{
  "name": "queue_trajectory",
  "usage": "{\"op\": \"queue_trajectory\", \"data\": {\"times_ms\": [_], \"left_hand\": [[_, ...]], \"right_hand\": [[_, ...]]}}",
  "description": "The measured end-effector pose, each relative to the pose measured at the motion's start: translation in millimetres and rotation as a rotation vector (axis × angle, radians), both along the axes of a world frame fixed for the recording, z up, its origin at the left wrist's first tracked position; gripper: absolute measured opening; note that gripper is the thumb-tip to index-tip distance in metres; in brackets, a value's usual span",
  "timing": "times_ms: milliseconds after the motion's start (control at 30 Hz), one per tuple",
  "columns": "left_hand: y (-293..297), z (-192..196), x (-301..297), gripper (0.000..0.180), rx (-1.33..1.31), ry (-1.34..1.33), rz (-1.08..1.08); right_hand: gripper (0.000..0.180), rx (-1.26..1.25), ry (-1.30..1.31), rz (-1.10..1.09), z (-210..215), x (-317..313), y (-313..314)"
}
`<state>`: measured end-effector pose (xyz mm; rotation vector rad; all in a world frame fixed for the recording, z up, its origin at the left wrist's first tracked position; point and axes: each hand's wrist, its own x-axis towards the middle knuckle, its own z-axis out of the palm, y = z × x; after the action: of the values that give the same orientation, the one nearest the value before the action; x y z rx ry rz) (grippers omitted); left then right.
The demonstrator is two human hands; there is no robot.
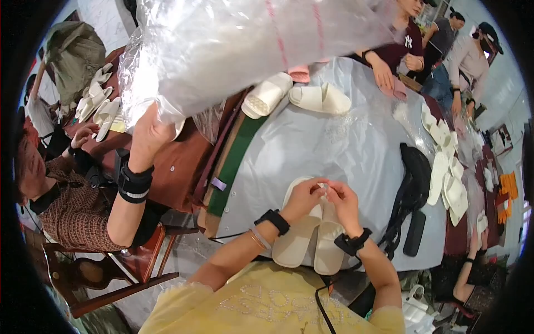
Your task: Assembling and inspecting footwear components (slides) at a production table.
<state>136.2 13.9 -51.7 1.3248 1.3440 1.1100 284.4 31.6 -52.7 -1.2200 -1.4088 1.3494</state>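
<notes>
My left hand [306,199] and my right hand [344,204] meet over the near part of the table, thumbs and fingertips pinched together. Whatever is between the fingertips, if anything, is too small to make out. Beneath them lies a pair of cream slippers, the left slipper [293,240] and the right slipper [329,242] side by side, their far ends partly covered by my hands. A black strap sits on each of my wrists.
A co-worker's hand [151,133] at left lifts a large clear plastic bag [222,61] over the far table. White slippers [320,99] lie beyond my hands; more slippers [455,192] lie at right. Nearer are a black pouch [413,172] and black slab [413,234]. Other people work around.
</notes>
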Motion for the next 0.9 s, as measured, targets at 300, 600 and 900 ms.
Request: {"op": "queue_trajectory", "data": {"times_ms": [300,600,900], "left_hand": [[15.1,4.5,-18.5,0.024,-0.032,0.012,-0.142],[15.6,-12.9,-0.4,0.031,0.231,0.507,-0.055],[22.9,-35.3,-14.4,0.011,0.133,-0.038,-0.294]], "right_hand": [[0.037,0.361,-0.306,0.159,6.6,-3.9,14.2],[0.067,0.49,-0.404,0.218,-3.0,2.9,6.4],[0.105,0.237,0.086,0.242,58.3,-12.2,-7.0]]}}
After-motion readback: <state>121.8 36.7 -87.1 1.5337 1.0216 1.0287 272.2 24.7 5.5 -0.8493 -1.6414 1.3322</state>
